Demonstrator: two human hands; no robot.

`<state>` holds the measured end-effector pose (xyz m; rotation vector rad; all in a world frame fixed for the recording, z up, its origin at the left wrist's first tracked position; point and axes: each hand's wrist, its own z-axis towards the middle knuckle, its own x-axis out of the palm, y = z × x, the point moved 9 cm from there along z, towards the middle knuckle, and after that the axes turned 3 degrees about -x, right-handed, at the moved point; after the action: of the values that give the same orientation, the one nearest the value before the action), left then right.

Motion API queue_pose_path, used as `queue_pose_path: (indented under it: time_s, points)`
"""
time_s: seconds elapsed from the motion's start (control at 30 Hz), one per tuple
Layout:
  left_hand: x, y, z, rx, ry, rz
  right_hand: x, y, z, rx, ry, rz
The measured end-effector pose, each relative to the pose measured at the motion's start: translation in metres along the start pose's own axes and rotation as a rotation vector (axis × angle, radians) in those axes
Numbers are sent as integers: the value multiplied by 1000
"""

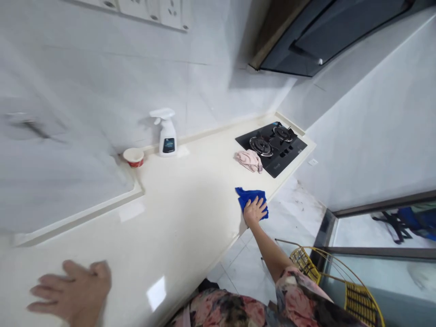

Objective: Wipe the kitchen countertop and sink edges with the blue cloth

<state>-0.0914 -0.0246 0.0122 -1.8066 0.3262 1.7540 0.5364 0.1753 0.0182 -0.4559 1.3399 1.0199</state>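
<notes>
My right hand (pixel 255 210) lies with spread fingers on top of a blue cloth (pixel 250 195) at the front edge of the pale countertop (pixel 190 200). The palm presses the cloth down, without the fingers wrapping round it. At the lower left, my left hand (pixel 73 290) is over the countertop with its fingers apart and nothing in it. A crumpled pink cloth (pixel 249 161) lies just beyond the blue one, against the black gas hob (pixel 281 159).
A white spray bottle (pixel 167 136) and a red and white tub (pixel 134 157) stand by the wall. A range hood (pixel 306 41) juts out above the hob. Yellow woven baskets (pixel 306 265) are at the lower right, below counter height. Sockets (pixel 170 12) line the wall.
</notes>
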Motion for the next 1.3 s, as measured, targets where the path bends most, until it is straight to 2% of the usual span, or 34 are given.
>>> queue_pose_path:
  time_s: [0.07,0.13,0.27,0.37,0.47,0.53,0.6,0.67,0.73,0.83,0.93,1.07,1.2,1.3]
  points:
    - [3,1,4,10,-5,-44,4,38,-47,-162,59,-50]
    - [7,0,0,25,72,-100,10,84,-99,-313,146,-71]
    - [-13,-3,-10,74,-50,-208,13,184,-208,-609,290,-32]
    - [-9,4,-12,111,-53,-278,3,244,-288,-823,383,31]
    - [-2,19,-21,181,-3,-411,-11,271,-363,-1027,448,75]
    - [-5,37,-36,214,-3,-555,-19,273,-406,-1155,478,86]
    - [-17,61,-59,216,-62,-702,-23,268,-440,-1265,496,69]
    - [-34,84,-86,233,-124,-808,-23,265,-462,-1344,492,31]
    - [-53,100,-115,299,-160,-877,-21,273,-477,-1411,476,0]
    - [-77,116,-156,461,-166,-927,-17,305,-499,-1510,456,-11]
    - [-84,135,-192,518,-138,-979,-15,347,-523,-1578,446,-1]
    - [-66,165,-235,353,-11,-1047,-16,398,-556,-1675,440,57]
    - [-65,194,-295,143,-41,-981,-14,440,-584,-1746,462,149]
    - [-68,220,-352,-179,-70,-914,-9,456,-602,-1764,472,234]
